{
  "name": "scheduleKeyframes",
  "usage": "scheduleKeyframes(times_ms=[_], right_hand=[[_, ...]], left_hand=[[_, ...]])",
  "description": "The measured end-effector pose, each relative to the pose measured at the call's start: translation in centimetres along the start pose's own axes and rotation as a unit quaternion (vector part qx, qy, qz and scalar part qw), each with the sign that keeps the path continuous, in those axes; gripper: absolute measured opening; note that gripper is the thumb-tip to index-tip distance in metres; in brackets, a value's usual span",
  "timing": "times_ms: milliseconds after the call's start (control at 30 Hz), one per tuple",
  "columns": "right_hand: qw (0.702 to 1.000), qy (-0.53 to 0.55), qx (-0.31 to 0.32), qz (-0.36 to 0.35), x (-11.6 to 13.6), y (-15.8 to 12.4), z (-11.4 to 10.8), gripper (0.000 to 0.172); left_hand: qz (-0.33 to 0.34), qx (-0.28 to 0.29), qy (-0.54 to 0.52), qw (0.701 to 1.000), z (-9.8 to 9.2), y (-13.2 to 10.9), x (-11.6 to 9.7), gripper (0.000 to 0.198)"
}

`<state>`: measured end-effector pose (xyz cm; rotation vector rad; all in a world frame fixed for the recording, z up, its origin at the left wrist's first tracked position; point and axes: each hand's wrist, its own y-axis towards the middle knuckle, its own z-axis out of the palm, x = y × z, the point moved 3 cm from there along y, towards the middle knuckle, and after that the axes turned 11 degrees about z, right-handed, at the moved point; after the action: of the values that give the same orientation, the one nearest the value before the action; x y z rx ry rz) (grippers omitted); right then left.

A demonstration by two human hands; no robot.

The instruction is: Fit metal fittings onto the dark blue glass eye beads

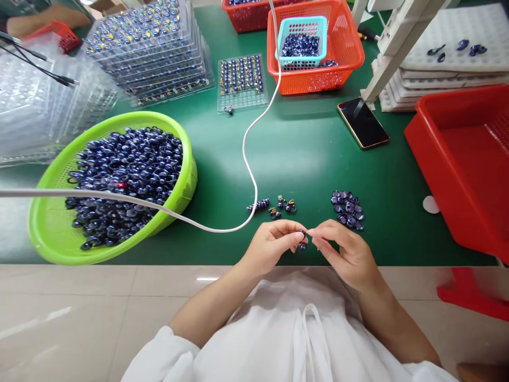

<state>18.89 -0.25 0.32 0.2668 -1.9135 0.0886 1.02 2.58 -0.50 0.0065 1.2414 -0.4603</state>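
Over the table's near edge, my left hand point(270, 245) pinches a small shiny dark-blue ring-like part point(303, 245) between thumb and fingers. Touching or almost touching it are the fingertips of my right hand point(345, 252), which are pinched together; anything between them is too small to make out. Just beyond my left hand lie a row of dark-blue parts point(259, 205) and a small group of similar parts with gold-coloured pieces point(290, 206). A loose pile of flat, glossy dark-blue caps point(348, 210) sits beyond my right hand.
A green basket point(190, 175) full of dark-blue parts stands left. A white cable point(250, 159) crosses the table. Behind are stacked clear trays point(170, 69), a partly filled tray point(242, 101) and an orange basket point(350, 53). A phone point(362, 123) and a red bin point(441, 159) are right.
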Motion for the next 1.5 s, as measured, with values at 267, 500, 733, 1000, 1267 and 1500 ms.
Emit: scheduleKeyframes(times_ms=[267,500,733,1000,1267,1500], right_hand=[[0.937,-0.274,-0.004,-0.216,1.7,-0.3,-0.2,0.039],[0.938,-0.263,0.024,-0.222,2.0,-0.2,-0.5,0.027],[0.907,-0.309,0.062,-0.279,2.5,-0.1,-0.8,0.029],[0.916,-0.285,0.050,-0.279,2.3,-0.1,-1.1,0.032],[0.982,-0.099,-0.098,-0.129,1.3,-0.9,0.1,0.040],[0.979,-0.107,-0.115,-0.134,1.3,-0.9,0.4,0.039]], left_hand=[[-0.082,0.009,-0.060,0.995,-0.2,0.4,0.1,0.022],[-0.090,0.039,-0.035,0.995,-0.4,0.6,0.3,0.024],[-0.124,0.068,-0.044,0.989,-0.4,0.6,0.3,0.031],[-0.141,0.068,-0.079,0.984,-0.1,0.3,-0.1,0.030],[-0.008,0.004,0.047,0.999,0.5,-0.7,-1.4,0.027],[0.091,0.016,0.118,0.989,0.7,-1.1,-2.0,0.023]])
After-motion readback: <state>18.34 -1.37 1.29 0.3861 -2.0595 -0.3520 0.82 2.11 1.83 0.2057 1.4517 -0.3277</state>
